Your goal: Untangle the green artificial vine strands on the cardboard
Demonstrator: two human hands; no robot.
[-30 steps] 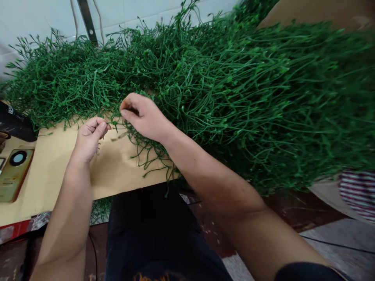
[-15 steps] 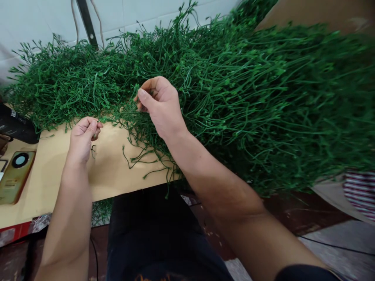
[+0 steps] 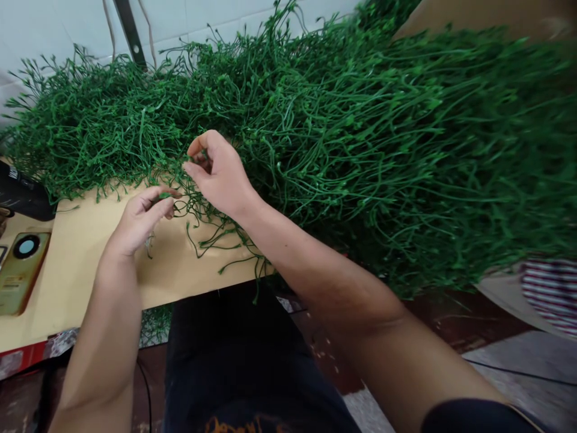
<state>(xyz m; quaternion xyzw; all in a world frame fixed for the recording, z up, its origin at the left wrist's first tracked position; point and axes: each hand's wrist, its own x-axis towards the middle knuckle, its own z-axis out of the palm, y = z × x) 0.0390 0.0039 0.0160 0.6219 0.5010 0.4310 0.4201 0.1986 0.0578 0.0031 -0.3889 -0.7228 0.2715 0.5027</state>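
Note:
A large heap of thin green stems with small tufted ends spreads over the table and against the wall. My right hand is over the heap's near edge, its thumb and fingers curled with a small gap between them and bits of green at the fingertips. My left hand hovers lower left over tan board, thumb and fingers parted around a green stem; whether it grips the stem is unclear. Several loose stems lie on the board below my right hand.
A phone and a black container are at the far left. A metal upright and cords stand by the tiled wall. Brown board is at the upper right, striped cloth at the lower right.
My right hand has moved left and slightly down. My left hand has shifted right, and its pinched fingers have parted. The view has shifted slightly.

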